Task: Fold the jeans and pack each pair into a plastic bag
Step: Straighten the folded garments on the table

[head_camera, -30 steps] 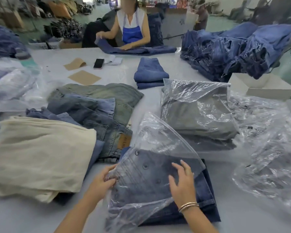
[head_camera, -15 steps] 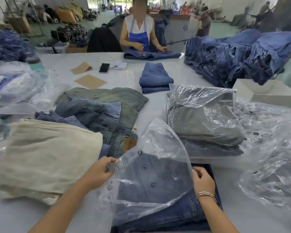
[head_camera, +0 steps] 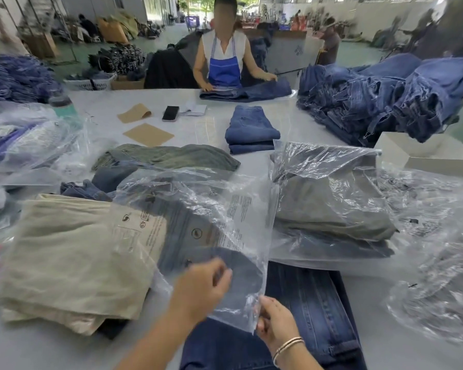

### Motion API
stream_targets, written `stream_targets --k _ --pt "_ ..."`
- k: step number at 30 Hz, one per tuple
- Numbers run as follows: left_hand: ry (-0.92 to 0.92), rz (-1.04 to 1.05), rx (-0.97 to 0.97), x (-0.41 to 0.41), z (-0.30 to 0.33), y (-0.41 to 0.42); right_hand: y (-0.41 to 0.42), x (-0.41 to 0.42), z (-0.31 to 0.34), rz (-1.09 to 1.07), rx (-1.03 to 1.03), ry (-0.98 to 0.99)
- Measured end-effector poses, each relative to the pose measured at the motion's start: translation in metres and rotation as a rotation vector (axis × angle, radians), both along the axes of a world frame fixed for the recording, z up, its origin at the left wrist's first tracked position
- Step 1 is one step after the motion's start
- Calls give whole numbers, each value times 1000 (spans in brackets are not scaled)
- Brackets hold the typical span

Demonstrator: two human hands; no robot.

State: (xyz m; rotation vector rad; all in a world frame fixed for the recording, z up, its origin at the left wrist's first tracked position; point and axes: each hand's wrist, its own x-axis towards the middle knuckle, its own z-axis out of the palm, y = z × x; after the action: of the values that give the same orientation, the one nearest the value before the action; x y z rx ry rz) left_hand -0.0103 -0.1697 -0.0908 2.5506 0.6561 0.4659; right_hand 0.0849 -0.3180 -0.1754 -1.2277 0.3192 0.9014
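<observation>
Your left hand (head_camera: 202, 285) and right hand (head_camera: 274, 320) each pinch the plastic bag (head_camera: 203, 217) mouth, fingers curled, lifting it apart above the folded jeans (head_camera: 313, 303) so they can slide in.

Folded jeans (head_camera: 313, 311) near centre, plastic bag (head_camera: 198, 222) lifted above them; cloth stack (head_camera: 72, 257) left, bagged pile (head_camera: 329, 206) right, small folded stack (head_camera: 251, 129) farther back, heaped jeans (head_camera: 385, 97) far right

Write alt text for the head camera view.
Both hands, left hand and right hand, hold a clear plastic bag open above dark folded jeans on a white table. Bagged jeans lie right, beige trousers left.
</observation>
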Motion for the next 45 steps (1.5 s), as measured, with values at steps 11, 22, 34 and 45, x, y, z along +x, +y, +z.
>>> stream_targets --k 11,22,34,45 --pt "179 323 -1105 -19 -90 -37 21 -19 -11 111 -67 69" --pt "-84 481 -1212 -27 -97 -47 17 -29 -23 551 -190 -244" --pt "106 335 -941 -66 -97 -41 24 -21 -19 472 -207 -190" --pt "187 558 -828 -177 -97 34 64 37 10 150 -206 -232"
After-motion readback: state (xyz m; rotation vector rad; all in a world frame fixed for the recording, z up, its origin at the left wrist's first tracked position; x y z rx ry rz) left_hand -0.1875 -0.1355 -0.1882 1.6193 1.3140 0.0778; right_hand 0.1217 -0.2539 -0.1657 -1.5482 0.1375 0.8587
